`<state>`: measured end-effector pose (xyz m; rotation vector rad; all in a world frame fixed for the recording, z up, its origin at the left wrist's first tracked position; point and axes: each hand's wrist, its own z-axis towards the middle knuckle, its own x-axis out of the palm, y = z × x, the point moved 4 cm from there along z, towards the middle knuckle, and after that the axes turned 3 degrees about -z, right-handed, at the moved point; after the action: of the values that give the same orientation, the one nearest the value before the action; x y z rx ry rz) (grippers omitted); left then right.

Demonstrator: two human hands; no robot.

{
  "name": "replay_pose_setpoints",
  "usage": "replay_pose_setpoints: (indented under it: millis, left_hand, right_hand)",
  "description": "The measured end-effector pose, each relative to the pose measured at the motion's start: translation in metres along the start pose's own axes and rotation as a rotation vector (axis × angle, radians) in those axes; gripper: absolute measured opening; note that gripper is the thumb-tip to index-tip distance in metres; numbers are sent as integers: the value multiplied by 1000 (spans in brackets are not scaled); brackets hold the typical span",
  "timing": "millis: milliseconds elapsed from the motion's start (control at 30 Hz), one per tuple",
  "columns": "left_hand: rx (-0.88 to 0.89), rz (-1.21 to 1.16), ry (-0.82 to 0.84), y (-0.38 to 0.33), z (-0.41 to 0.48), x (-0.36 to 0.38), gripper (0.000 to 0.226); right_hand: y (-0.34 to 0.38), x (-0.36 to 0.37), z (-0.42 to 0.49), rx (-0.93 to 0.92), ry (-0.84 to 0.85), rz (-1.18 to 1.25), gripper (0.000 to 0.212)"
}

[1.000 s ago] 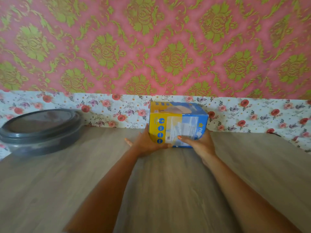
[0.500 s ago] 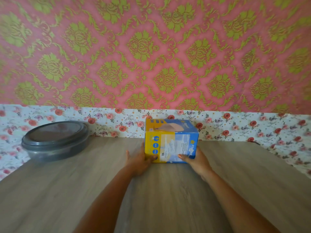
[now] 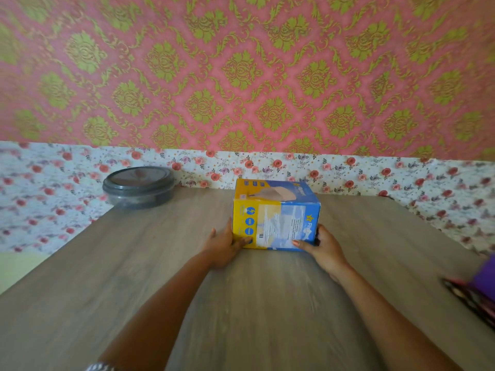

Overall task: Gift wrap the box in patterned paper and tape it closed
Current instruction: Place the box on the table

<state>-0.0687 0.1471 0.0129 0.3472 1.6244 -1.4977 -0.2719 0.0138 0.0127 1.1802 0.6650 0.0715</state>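
Left grip (image 3: 223, 245) and right grip (image 3: 321, 246), the person's bare hands, clasp the near lower corners of the box (image 3: 276, 218). Each thumb lies on the near face, and the fingers wrap round the end on that side, so both grips are closed on the box.

Pink wallpaper (image 3: 241, 70) with green damask motifs fills the upper half of the view. A white floral band (image 3: 348, 175) runs below it. The grey wood-grain counter (image 3: 241, 303) spreads across the lower half, both forearms reaching over it.

The cardboard box sits on the counter toward its far middle, just short of the floral band. Its long axis runs left to right, turned a little so that the right end lies slightly nearer. The near face is yellow at the left and blue at the right, and its lettering runs sideways.

A round dark-grey lidded container (image 3: 138, 187) stands at the far left of the counter, well apart from the box. Something purple and striped (image 3: 476, 287), blurred, shows at the right edge.
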Motion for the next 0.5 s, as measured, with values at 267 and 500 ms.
replay_pose_setpoints:
  millis: [267, 500]
  left_hand:
    - [73, -22, 2, -11, -69, -1, 60]
    - [105, -83, 8, -14, -88, -2, 63]
  right_hand:
    - [8, -12, -68, -21, -4, 96, 42]
    - [9, -16, -89, 18, 11, 78, 42]
